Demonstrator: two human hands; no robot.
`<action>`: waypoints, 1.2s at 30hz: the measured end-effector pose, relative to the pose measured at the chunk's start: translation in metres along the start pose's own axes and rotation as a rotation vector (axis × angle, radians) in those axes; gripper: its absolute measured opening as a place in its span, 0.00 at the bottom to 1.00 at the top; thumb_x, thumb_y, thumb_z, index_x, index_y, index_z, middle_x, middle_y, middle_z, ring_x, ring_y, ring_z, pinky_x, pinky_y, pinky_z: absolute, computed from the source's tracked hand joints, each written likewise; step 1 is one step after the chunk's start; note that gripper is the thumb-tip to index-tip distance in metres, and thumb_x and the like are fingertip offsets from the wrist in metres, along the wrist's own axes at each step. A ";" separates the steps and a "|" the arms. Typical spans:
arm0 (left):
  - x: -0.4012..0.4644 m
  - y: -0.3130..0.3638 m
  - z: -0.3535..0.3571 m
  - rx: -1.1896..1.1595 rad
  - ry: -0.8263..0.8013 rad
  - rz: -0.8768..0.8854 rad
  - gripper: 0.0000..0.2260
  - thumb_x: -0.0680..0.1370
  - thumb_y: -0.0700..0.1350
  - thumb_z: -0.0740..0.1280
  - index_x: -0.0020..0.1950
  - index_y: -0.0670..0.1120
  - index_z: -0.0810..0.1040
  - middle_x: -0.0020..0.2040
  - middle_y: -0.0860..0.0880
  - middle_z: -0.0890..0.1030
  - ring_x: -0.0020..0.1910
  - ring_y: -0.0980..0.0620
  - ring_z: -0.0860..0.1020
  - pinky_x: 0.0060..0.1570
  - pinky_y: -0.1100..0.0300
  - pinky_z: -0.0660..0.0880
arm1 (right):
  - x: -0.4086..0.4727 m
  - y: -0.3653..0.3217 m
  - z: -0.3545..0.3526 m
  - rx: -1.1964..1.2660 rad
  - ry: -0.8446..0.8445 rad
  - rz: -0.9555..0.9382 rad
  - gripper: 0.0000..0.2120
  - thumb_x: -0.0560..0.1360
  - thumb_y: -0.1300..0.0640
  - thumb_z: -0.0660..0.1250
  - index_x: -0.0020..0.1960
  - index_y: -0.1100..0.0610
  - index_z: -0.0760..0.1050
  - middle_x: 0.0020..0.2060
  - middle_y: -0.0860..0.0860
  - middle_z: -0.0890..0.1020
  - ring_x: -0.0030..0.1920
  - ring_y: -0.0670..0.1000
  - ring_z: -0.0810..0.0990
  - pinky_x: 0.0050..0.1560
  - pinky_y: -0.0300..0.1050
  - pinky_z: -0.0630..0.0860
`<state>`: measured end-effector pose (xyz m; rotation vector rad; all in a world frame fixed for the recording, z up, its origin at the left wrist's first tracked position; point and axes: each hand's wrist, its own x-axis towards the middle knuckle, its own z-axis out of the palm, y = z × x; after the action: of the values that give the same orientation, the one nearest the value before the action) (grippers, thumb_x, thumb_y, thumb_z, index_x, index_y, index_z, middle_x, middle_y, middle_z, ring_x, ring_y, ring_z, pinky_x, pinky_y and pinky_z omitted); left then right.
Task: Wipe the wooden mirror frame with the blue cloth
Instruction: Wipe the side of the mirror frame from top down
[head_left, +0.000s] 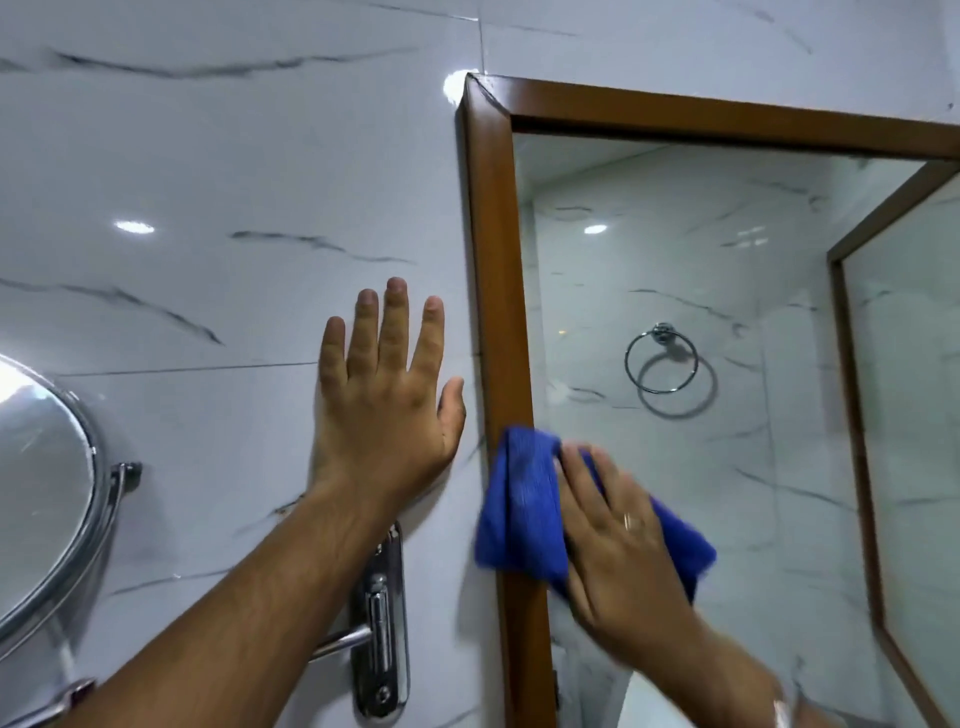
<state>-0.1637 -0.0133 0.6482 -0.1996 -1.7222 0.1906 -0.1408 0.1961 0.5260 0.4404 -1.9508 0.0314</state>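
Observation:
A brown wooden mirror frame (496, 270) hangs on the marble-tiled wall, its left rail running down the middle of the view and its top rail going off to the right. My right hand (618, 540) presses a folded blue cloth (519, 509) flat against the lower part of the left rail, the cloth spilling onto the glass. My left hand (387, 395) lies flat on the wall tile just left of the frame, fingers spread, holding nothing.
A round chrome magnifying mirror (47, 467) on a bracket sits at the left edge. A chrome wall plate with a bar (382, 623) is below my left wrist. The mirror glass (675, 270) reflects a towel ring and a second framed mirror.

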 end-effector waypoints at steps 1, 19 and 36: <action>0.000 0.000 0.000 -0.002 -0.001 0.000 0.34 0.79 0.59 0.51 0.83 0.46 0.54 0.83 0.38 0.51 0.82 0.37 0.50 0.78 0.38 0.49 | 0.027 0.005 -0.011 0.000 0.028 0.006 0.33 0.77 0.45 0.54 0.78 0.56 0.53 0.78 0.51 0.52 0.78 0.55 0.50 0.75 0.51 0.48; -0.010 0.003 0.001 -0.042 -0.013 0.002 0.34 0.79 0.59 0.51 0.83 0.46 0.52 0.83 0.39 0.48 0.82 0.38 0.47 0.79 0.38 0.47 | -0.079 -0.015 0.026 0.011 -0.091 -0.023 0.36 0.74 0.47 0.58 0.78 0.54 0.50 0.79 0.50 0.50 0.78 0.57 0.49 0.74 0.53 0.52; -0.125 0.072 -0.006 -0.027 -0.151 -0.083 0.32 0.76 0.45 0.54 0.80 0.39 0.58 0.80 0.34 0.58 0.79 0.33 0.60 0.77 0.39 0.56 | 0.010 0.002 -0.008 0.053 0.074 0.015 0.33 0.75 0.51 0.64 0.77 0.57 0.59 0.78 0.53 0.56 0.78 0.57 0.53 0.76 0.54 0.51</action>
<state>-0.1366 0.0272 0.5123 -0.1364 -1.8802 0.1241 -0.1381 0.1965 0.5385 0.4536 -1.8840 0.1080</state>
